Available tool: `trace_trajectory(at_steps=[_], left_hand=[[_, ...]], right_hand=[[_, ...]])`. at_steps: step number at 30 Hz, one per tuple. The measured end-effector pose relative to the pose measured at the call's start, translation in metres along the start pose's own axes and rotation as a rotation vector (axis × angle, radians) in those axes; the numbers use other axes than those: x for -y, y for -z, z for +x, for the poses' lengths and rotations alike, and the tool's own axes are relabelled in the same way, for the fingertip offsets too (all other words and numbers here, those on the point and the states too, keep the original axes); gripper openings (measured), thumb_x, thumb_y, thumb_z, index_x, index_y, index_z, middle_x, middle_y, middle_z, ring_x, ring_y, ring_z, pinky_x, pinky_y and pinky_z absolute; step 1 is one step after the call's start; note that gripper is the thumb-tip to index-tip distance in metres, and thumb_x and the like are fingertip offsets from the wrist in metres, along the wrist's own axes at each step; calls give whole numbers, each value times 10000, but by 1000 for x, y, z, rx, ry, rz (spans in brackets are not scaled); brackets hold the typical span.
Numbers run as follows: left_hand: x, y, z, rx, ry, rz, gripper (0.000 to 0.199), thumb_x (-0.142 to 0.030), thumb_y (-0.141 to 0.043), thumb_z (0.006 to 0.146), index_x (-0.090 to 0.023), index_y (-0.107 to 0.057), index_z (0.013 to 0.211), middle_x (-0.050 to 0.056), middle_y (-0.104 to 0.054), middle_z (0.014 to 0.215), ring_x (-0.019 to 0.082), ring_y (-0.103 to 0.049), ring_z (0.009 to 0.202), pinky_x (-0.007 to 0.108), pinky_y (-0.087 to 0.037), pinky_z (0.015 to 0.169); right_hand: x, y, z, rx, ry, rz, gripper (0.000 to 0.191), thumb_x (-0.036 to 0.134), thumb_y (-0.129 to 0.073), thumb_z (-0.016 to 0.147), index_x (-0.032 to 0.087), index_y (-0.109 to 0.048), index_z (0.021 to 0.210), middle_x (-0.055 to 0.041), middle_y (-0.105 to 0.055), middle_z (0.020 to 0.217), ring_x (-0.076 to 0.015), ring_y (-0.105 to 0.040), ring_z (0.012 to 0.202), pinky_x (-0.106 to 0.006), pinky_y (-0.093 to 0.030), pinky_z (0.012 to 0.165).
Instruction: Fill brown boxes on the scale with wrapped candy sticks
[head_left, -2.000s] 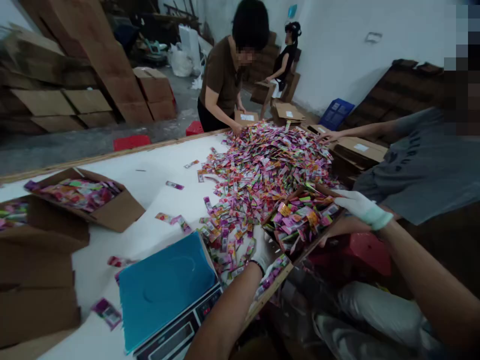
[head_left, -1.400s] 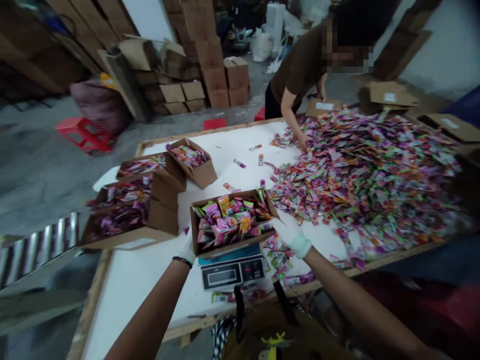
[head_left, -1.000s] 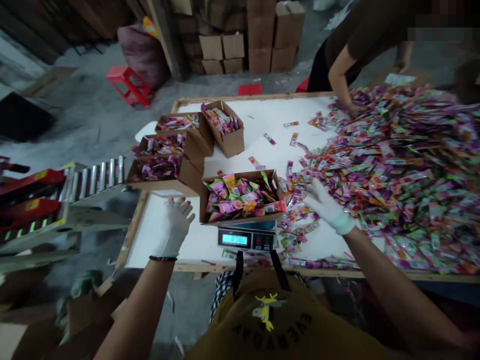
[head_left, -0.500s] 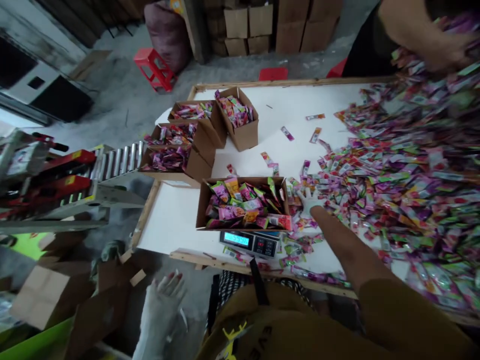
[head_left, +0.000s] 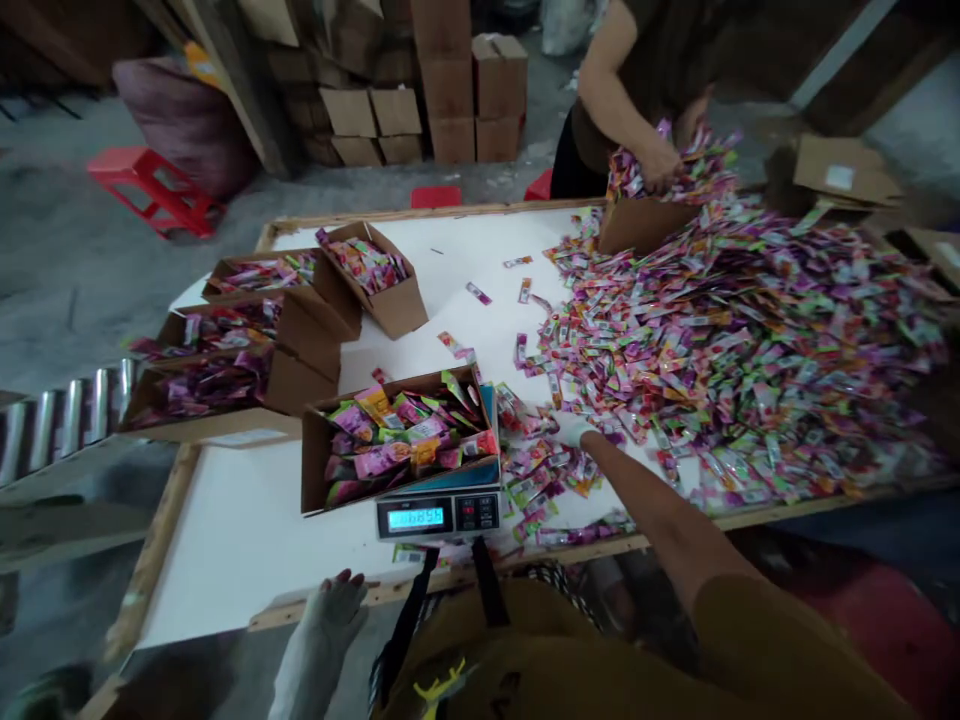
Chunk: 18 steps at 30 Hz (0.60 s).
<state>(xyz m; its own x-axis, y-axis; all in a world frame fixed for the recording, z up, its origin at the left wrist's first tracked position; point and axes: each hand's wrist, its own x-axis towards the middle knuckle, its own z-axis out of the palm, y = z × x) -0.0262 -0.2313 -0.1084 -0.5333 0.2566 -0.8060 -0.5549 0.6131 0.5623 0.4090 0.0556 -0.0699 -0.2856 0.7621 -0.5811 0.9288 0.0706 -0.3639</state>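
Shifted leftward on the scale point(head_left: 439, 515) since half a second ago, the open carton point(head_left: 313, 458) now leaves a strip of blue platform point(head_left: 490, 425) bare at its right. Over at the left of the frame, filled boxes point(head_left: 307, 370) crowd together, one with a white label point(head_left: 244, 437) too blurred to read. Lower left of centre, the gloved left hand point(head_left: 330, 612) hangs by the table's near edge, fingers loosely spread, holding nothing! Centre frame, that carton sits mouth up, long axis running left to right, right end angled upward; below it glow digits, not clearly readable. Just right, the gloved right hand point(head_left: 572, 429) is down among loose sachets point(head_left: 536, 470); its fingers blur, so I can't tell whether it grips any. Upper right, a co-worker's hand point(head_left: 658, 165) touches sachets heaped in another box point(head_left: 637, 226).
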Motion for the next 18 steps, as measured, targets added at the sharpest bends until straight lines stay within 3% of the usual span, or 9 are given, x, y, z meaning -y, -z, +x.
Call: trace_trajectory(at_steps=[3, 6, 8, 11, 13, 15, 18], left_hand=[[-31, 4, 12, -20, -87, -32, 203, -476, -673, 848, -279, -706, 883, 118, -771, 1010, 391, -546, 1509, 590, -437, 1223], [-83, -4, 2, 6, -389, -89, 279, -481, -685, 819, -269, -700, 999, 83, -762, 1190, 354, -616, 1425, 551, -438, 1245], [-120, -19, -17, 52, -603, -104, 402, -538, -671, 849, -256, -696, 1134, 103, -727, 1331, 338, -630, 1397, 563, -417, 1269], [-159, -50, -48, 154, -872, -21, 555, -609, -623, 940, -237, -671, 1348, 152, -627, 1543, 335, -569, 1475, 545, -395, 1292], [-169, -70, -66, 216, -1030, 99, 625, -616, -568, 997, -235, -611, 1491, 155, -512, 1681, 311, -461, 1580, 489, -316, 1343], [-169, -85, -79, 287, -1144, 245, 668, -583, -560, 1016, -232, -537, 1585, 139, -401, 1769, 278, -323, 1664, 441, -189, 1389], [-163, -97, -90, 403, -1183, 355, 634, -497, -745, 900, -219, -630, 1459, 163, -448, 1734, 323, -255, 1688, 497, -73, 1407]], right_hand=[[-3, 44, -11, -13, 30, 39, 297, 400, -743, 1027, 135, -721, 1160, -53, -739, 1091, -198, -724, 929, -355, -640, 819], [11, 101, -22, -24, 74, 55, 149, 213, -816, 870, 149, -682, 872, -2, -699, 788, -145, -647, 707, -270, -581, 691], [42, 140, -32, -34, 229, 101, 157, 179, -808, 774, 180, -655, 807, 22, -686, 734, -134, -615, 675, -244, -551, 678], [123, 171, -44, -4, 625, 115, 169, 277, -797, 739, 196, -688, 840, 22, -727, 797, -134, -613, 688, -253, -551, 708], [189, 163, -44, -1, 764, -29, 174, 295, -799, 720, 192, -726, 840, -1, -751, 812, -159, -637, 707, -283, -551, 715], [247, 131, -33, 45, 753, -195, 165, 259, -803, 713, 193, -772, 861, -26, -769, 780, -200, -680, 723, -321, -560, 722], [295, 65, -3, 114, 690, -366, 252, 117, -766, 677, 176, -820, 916, -83, -790, 737, -292, -762, 776, -392, -585, 758]])
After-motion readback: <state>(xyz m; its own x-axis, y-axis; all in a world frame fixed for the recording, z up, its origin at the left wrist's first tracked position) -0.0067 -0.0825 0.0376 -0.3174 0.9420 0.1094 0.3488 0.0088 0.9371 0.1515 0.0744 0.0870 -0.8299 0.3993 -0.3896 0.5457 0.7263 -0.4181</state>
